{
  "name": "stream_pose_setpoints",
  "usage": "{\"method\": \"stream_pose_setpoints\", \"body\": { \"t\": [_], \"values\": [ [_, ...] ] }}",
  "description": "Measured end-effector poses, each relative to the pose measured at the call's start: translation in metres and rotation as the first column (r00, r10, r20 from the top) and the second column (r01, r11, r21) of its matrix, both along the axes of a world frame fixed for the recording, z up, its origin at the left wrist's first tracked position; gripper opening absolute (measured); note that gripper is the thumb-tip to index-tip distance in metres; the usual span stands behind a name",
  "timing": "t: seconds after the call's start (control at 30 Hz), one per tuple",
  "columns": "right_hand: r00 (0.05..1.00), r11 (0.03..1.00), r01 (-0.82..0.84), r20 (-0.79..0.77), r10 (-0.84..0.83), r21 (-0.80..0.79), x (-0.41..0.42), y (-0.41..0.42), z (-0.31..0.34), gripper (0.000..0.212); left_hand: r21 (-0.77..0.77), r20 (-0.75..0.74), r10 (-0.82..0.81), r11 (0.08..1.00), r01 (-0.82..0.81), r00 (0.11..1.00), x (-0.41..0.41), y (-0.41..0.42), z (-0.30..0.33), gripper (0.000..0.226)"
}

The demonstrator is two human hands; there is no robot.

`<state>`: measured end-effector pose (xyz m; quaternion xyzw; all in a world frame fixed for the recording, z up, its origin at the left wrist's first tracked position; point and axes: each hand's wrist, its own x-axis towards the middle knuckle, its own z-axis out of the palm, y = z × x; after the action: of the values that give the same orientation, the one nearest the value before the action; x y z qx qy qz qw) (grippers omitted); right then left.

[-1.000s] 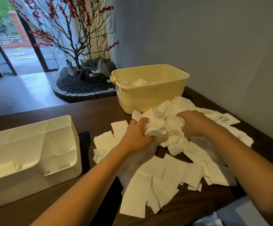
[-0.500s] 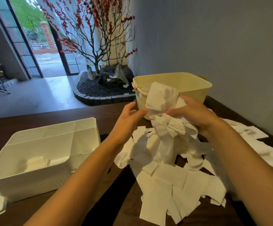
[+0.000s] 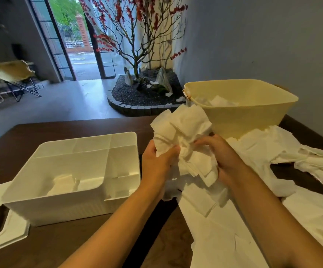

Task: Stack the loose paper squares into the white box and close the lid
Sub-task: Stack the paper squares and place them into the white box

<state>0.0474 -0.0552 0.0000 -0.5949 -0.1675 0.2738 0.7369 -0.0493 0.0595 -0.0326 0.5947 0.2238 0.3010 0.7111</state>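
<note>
A crumpled bunch of white paper squares (image 3: 183,130) is held above the dark table, just right of the white box. My left hand (image 3: 156,163) grips its left side and my right hand (image 3: 224,157) grips its right side. The white box (image 3: 75,202) stands open at the left, with inner dividers and a few paper squares (image 3: 64,183) in its big compartment. Its flat white lid (image 3: 6,227), with a slot handle, lies under the box's left end. More loose paper squares (image 3: 224,229) are spread over the table at the right.
A pale yellow tub (image 3: 253,115) with some paper inside stands at the back right, against the grey wall. Beyond the dark wooden table (image 3: 60,242) are a planter with a red-blossomed tree (image 3: 135,45) and a folding chair (image 3: 14,76).
Both hands gathered a bunch of squares from the pile, lifted it and carried it left toward the box. My left hand, briefly open, has closed on the bunch again.
</note>
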Motion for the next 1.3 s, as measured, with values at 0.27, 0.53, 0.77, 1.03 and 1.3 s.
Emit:
{"method": "stream_pose_setpoints", "body": {
  "t": [0.27, 0.53, 0.77, 1.03, 1.3],
  "values": [
    [0.984, 0.971, 0.179, 0.010, -0.180, -0.155, 0.007, 0.021, 0.019, 0.055, -0.118, -0.002, -0.052, 0.992, 0.052, 0.999, 0.013, 0.005, 0.011, 0.035],
    [0.888, 0.895, 0.445, -0.125, -0.443, -0.016, -0.035, 0.042, 0.015, 0.068, -0.529, 0.257, -0.191, 0.793, 0.303, 0.948, 0.010, 0.003, 0.018, 0.040],
    [0.911, 0.903, 0.410, 0.108, -0.398, -0.129, -0.042, 0.042, -0.004, 0.046, -0.251, -0.048, -0.169, 0.956, 0.152, 0.985, -0.010, -0.001, 0.002, 0.021],
    [0.873, 0.902, 0.184, 0.487, 0.033, -0.390, -0.025, 0.037, -0.022, 0.002, -0.265, 0.005, -0.212, 0.942, 0.206, 0.977, -0.017, -0.001, -0.010, 0.028],
    [0.823, 0.909, 0.086, 0.544, 0.166, -0.408, -0.006, 0.006, -0.026, 0.021, -0.137, 0.032, -0.140, 0.980, 0.143, 0.990, -0.016, -0.005, -0.025, 0.027]
  ]
}}
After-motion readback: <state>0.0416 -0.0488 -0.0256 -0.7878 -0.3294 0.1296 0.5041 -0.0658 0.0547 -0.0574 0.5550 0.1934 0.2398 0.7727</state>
